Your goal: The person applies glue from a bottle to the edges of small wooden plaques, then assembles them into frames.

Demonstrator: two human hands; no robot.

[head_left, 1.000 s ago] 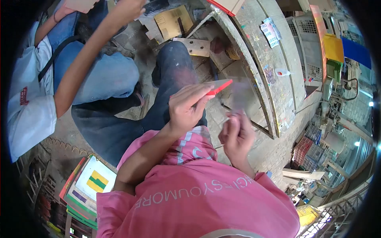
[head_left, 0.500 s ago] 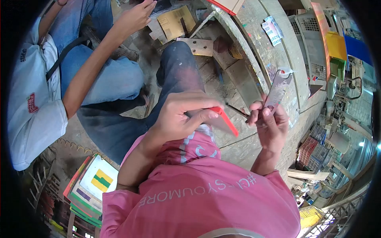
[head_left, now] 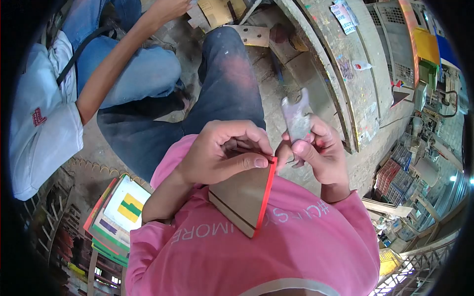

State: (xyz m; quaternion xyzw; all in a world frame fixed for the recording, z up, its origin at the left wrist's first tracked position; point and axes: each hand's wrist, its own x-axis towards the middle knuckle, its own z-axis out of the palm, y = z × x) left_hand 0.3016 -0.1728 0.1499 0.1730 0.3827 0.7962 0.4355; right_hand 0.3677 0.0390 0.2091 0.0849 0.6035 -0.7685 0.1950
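My left hand [head_left: 222, 150] is closed on the upper corner of a brown board [head_left: 244, 190] with a bright red edge, fingers behind and thumb on its face. The board hangs tilted in front of the pink shirt [head_left: 296, 246], with a dark line along its lower side. In my right hand [head_left: 320, 153] is a flat grey metal plate tool [head_left: 297, 118] with a notched end pointing up and away, pinched between thumb and fingers. The right fingertips are right at the board's red edge, near its top corner.
A person in a white shirt [head_left: 42, 128] sits at the left, one arm [head_left: 116, 69] stretched forward. A worn, paint-spotted bench [head_left: 353, 89] bearing a small white bottle [head_left: 362, 65] runs along the right. Stacked coloured panels [head_left: 113, 222] stand at lower left. Cardboard [head_left: 222, 11] lies ahead.
My left hand has turned the board so its brown face shows, lower and nearer my chest. My right hand has brought the metal tool leftward, close to the board's red edge.
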